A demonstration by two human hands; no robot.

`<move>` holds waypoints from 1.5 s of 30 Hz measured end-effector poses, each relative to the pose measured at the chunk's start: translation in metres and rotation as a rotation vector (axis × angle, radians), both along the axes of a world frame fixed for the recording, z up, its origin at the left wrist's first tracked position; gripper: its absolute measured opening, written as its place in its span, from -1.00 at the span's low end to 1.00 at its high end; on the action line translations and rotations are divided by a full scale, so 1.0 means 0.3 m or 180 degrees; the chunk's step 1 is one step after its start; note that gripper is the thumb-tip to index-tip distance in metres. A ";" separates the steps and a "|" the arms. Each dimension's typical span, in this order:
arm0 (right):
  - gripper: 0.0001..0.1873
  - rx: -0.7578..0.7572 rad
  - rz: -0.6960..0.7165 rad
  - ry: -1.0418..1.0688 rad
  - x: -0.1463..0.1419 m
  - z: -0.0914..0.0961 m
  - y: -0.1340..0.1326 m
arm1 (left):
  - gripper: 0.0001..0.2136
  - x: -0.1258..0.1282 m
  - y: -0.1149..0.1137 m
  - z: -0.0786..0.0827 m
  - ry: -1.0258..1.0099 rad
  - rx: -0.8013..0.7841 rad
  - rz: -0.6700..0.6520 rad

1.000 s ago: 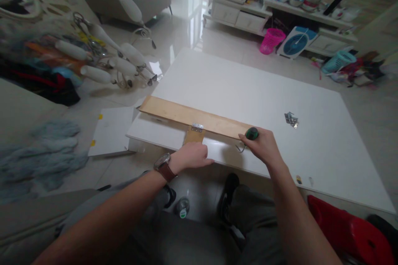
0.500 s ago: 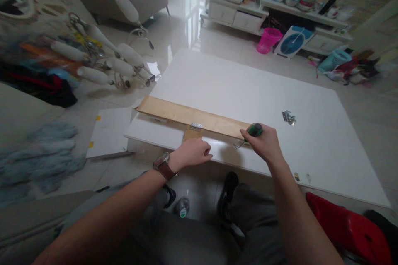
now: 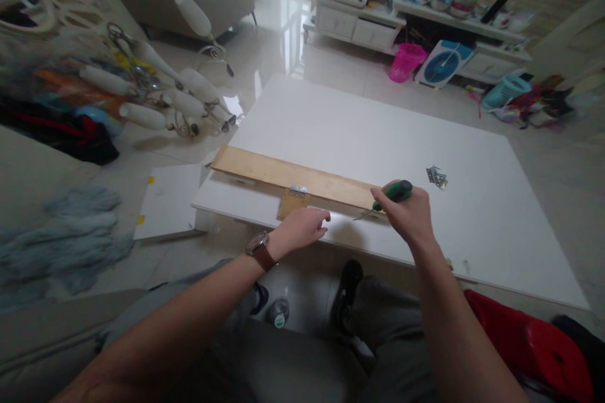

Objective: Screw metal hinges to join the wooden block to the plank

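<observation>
A green screwdriver [image 3: 391,195] with a dark handle end is gripped in my right hand [image 3: 410,211]. Its thin shaft points left and down, over the near strip of the white panel [image 3: 359,119]. My left hand [image 3: 305,227] hovers at the panel's near edge, its fingers bent and apart, with nothing visible in them. Just beyond it, a metal hinge [image 3: 297,189] sits where a small wooden piece [image 3: 288,204] meets a long wooden board [image 3: 265,168]. The board lies along the near side of the panel, and its right end is partly behind my right hand.
Several loose hinges [image 3: 436,177] lie on the panel at right. A red stool [image 3: 529,346] stands near right, and a bottle [image 3: 278,313] is on the floor by my feet. At left are a white box [image 3: 167,198] and a lamp with several white shades [image 3: 189,101].
My right hand has shifted slightly right, turning the screwdriver so more of its green handle shows. My left hand has moved a little right, its finger and thumb now apart, uncovering more of the small wooden piece.
</observation>
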State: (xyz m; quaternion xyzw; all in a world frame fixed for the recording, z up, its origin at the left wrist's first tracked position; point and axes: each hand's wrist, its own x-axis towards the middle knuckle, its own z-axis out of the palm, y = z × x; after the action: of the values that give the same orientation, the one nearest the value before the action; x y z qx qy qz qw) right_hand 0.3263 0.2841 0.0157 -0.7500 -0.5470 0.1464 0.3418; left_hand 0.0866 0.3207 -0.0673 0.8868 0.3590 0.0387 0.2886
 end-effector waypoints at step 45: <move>-0.68 0.0673 -0.0053 0.1881 -0.093 -0.004 -0.025 | -0.49 0.064 -0.048 0.064 0.0297 0.0394 -0.0076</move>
State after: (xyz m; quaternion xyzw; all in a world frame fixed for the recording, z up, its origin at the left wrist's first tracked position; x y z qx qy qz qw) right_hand 0.2982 0.2766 0.0145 -0.6398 -0.4300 0.2975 0.5632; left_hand 0.1059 0.3062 -0.0482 0.9080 0.3583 0.0161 0.2167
